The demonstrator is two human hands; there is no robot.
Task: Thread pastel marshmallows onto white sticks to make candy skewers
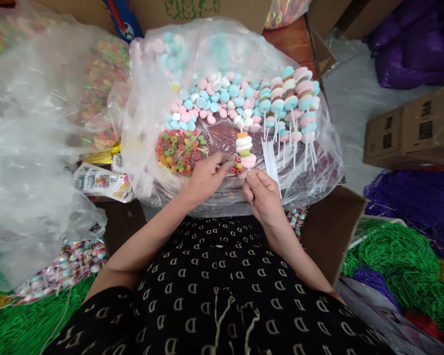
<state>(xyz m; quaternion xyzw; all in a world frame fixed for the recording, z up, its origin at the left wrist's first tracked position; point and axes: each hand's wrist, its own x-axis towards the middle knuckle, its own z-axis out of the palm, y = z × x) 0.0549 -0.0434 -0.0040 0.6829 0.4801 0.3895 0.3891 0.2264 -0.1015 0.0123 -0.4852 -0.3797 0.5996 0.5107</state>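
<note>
My right hand is closed in a pinch on the white stick of a candy skewer. Threaded on it are an orange ring at the top, white discs, a green-yellow ring and a pink disc. Close by on the left, my left hand has its fingers bent, thumb and fingertips together beside a few small candy rings. What those fingertips hold, if anything, I cannot make out. A pile of multicoloured candy rings lies beyond the left hand. Behind it spread pink, blue and white candy discs.
Finished candy skewers stand bunched at the right, by a bundle of white sticks. Clear plastic sheeting covers the work surface. A large bag of rings is at left. Cardboard boxes and green bead strands are at right.
</note>
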